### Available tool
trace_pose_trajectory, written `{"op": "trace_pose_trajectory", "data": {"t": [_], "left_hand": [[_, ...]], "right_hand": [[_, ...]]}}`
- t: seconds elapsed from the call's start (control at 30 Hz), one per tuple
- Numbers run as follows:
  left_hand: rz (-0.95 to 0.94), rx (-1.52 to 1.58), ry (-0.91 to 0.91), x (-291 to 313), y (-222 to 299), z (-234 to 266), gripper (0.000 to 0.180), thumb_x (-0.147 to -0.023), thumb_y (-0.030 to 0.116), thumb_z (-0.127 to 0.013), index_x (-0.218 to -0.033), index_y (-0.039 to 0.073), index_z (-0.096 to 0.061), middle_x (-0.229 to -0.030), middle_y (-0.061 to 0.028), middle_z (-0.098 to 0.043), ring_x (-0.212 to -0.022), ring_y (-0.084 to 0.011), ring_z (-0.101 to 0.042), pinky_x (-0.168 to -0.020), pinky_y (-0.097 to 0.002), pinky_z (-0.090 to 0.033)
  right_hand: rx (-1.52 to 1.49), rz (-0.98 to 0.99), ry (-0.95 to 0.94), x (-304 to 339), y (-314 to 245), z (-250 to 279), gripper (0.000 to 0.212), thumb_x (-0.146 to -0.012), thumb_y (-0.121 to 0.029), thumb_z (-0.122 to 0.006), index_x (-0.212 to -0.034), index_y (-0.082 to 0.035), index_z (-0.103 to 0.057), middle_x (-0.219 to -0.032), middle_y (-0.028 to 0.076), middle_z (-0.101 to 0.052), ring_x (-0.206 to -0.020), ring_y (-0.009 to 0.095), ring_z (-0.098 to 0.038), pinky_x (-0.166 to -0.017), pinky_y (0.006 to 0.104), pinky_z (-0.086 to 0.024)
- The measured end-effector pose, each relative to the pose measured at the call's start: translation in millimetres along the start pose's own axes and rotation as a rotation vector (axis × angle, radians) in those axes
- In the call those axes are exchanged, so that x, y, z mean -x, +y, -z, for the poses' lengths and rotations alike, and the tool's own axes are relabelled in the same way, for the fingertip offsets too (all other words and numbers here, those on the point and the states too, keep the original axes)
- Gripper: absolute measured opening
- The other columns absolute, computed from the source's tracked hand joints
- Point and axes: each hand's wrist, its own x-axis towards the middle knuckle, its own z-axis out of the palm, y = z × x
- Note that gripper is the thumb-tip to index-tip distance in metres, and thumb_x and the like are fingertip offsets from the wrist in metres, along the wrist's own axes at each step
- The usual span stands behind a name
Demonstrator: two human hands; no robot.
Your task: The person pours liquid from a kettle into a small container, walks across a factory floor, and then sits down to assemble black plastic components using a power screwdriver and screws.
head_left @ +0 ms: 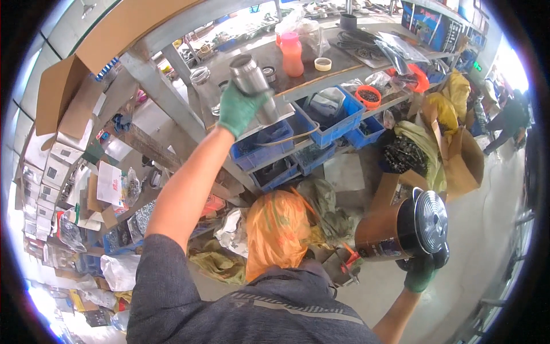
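1. Gripped a tilted stainless-steel flask [247, 74] in the gloved left hand [243, 110], at the near edge of the workbench [345, 56], toward its left corner
2. Held a brown-and-black jug [378, 234] in the gloved right hand [421, 275], closed round its handle, well apart from that edge
3. Saw a pink bottle [292, 56] near a tape roll [322, 67], set in from that edge

My left forearm [189, 186] stretches up and forward, bare below a dark grey sleeve [163, 281], and my green-gloved left hand [239, 110] is raised at its end, the fingers [261, 100] bent in a grip. My right forearm [399, 318], also bare, slants outward lower down, the green-gloved right hand [421, 275] closed, well apart from the left.
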Motion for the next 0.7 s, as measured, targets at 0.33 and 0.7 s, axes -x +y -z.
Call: {"op": "trace_pose_trajectory", "data": {"t": [0.33,0.7], "left_hand": [[0.057,-0.321,0.278,-104.7,-85.7,16.5,0.060,-0.065,0.033,-0.090,-0.110,0.005,-0.062,-0.102,-0.0112,-0.073,-0.092,-0.0245,-0.070,-0.081,-0.0361,-0.055],[0.148,-0.444,0.229,-126.6,-125.7,19.4,0.080,-0.063,0.049,-0.087,-0.116,-0.004,-0.058,-0.110,-0.0212,-0.069,-0.102,-0.0319,-0.068,-0.090,-0.0391,-0.053]], "right_hand": [[0.186,-0.021,0.147,10.3,20.5,23.0,0.049,-0.089,-0.028,-0.058,-0.128,0.002,-0.055,-0.130,0.014,-0.056,-0.114,0.026,-0.057,-0.096,0.0414,-0.047],[-0.017,-0.296,0.066,-5.7,46.2,-14.6,0.062,-0.081,-0.025,-0.070,-0.136,-0.004,-0.049,-0.127,0.015,-0.058,-0.102,0.028,-0.063,-0.076,0.0432,-0.059]]}}
